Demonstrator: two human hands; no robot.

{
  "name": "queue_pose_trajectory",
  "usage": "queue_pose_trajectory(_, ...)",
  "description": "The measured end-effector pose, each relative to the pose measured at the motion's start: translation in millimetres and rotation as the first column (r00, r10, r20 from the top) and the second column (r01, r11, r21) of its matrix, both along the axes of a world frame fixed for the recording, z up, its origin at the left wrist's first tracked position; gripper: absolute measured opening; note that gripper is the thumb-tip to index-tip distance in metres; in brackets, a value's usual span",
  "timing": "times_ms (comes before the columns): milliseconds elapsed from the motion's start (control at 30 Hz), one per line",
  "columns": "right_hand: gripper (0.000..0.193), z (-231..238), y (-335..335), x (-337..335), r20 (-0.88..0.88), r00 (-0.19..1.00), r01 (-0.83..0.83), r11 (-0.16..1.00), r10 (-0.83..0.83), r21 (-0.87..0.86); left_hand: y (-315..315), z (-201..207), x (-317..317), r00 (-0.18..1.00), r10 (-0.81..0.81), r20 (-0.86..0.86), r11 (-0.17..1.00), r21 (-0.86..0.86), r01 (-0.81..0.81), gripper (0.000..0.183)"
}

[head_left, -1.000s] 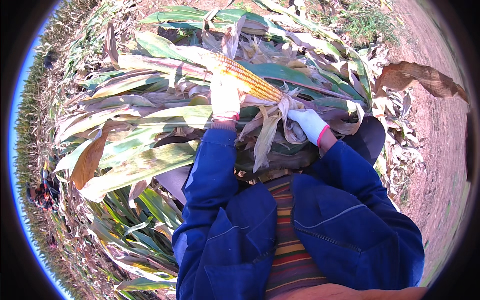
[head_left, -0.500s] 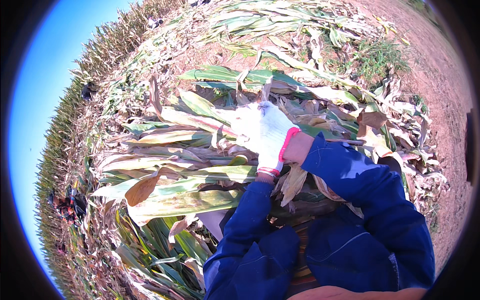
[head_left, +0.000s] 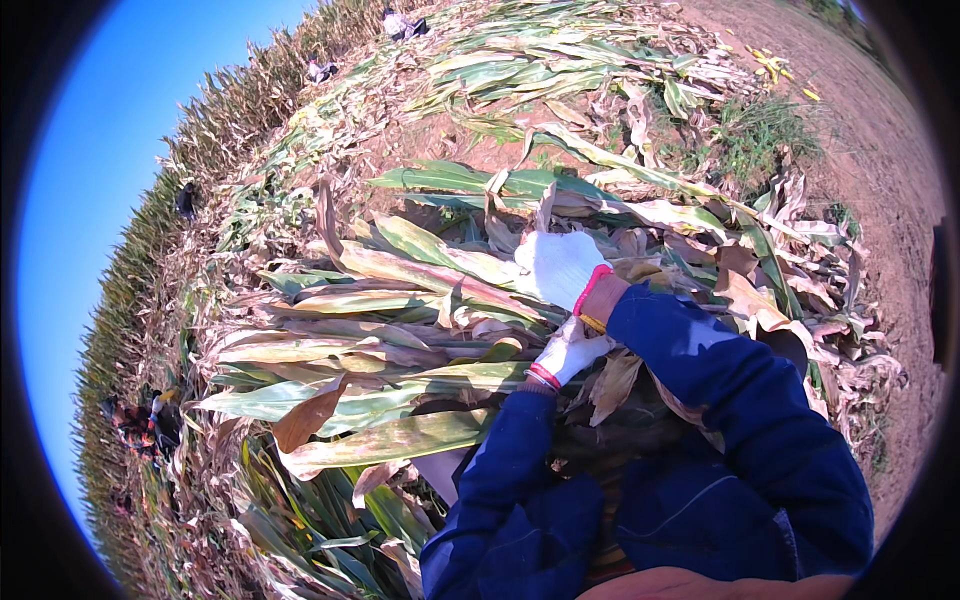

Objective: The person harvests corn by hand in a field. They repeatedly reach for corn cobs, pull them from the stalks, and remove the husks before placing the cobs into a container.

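Note:
Cut corn stalks (head_left: pixel 400 345) with green and dried tan leaves lie in a layered heap in front of me, pointing left. Over the heap's middle, my right hand (head_left: pixel 562 265), in a white knit glove with a red cuff, is closed. A dry, pale leaf (head_left: pixel 545 208) stands just beyond its knuckles; what the fingers hold is hidden. Nearer to me, my left hand (head_left: pixel 570 352), gloved likewise, sits just below the right wrist beside the stalks. Its fingers look curled, their tips hidden under the right wrist and among leaves. Dry husk-like leaves (head_left: pixel 614 385) hang beside it.
More cut stalks (head_left: pixel 540 60) lie in a row farther ahead. Yellow corn ears (head_left: pixel 768 65) lie at the far right near bare soil (head_left: pixel 860 130). Standing corn (head_left: pixel 130 310) lines the left. A person (head_left: pixel 140 425) is at the left, another person (head_left: pixel 403 25) far ahead.
My hands, close together before, have come apart a little; the left now shows below the right wrist. The right has shifted slightly right and down in the picture. The whole view has shifted too.

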State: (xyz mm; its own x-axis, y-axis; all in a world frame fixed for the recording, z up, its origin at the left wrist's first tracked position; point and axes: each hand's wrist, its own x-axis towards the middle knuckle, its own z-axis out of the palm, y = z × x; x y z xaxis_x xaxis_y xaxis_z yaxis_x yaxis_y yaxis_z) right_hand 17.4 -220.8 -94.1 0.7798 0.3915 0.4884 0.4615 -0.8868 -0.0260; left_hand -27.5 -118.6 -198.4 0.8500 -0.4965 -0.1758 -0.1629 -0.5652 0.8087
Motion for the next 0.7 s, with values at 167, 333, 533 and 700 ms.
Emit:
queue_pose_trajectory(167, 0.035, 16, -5, -8, -0.116, 0.983, 0.156, 0.979, -0.142, 0.129, -43, -84, 18, 0.941, 0.061, 0.333, 0.994, -0.102, -0.028, 0.057)
queue_pose_trajectory(333, 0.042, -13, -50, -9, 0.027, 0.966, 0.241, 0.933, -0.257, 0.267, -77, -76, 1, 0.941, 0.128, 0.314, 0.981, -0.179, -0.073, 0.054)
queue_pose_trajectory(533, 0.038, -34, -117, -21, 0.095, 0.849, 0.304, 0.628, -0.52, 0.716, -89, -37, -18, 0.952, 0.086, 0.293, 0.993, 0.047, -0.105, 0.055)
queue_pose_trajectory(700, 0.019, -82, -176, -46, 0.293, 0.796, 0.466, 0.845, -0.53, 0.263, -98, -28, -6, 0.944, -0.105, 0.314, 0.936, 0.352, -0.013, 0.062)
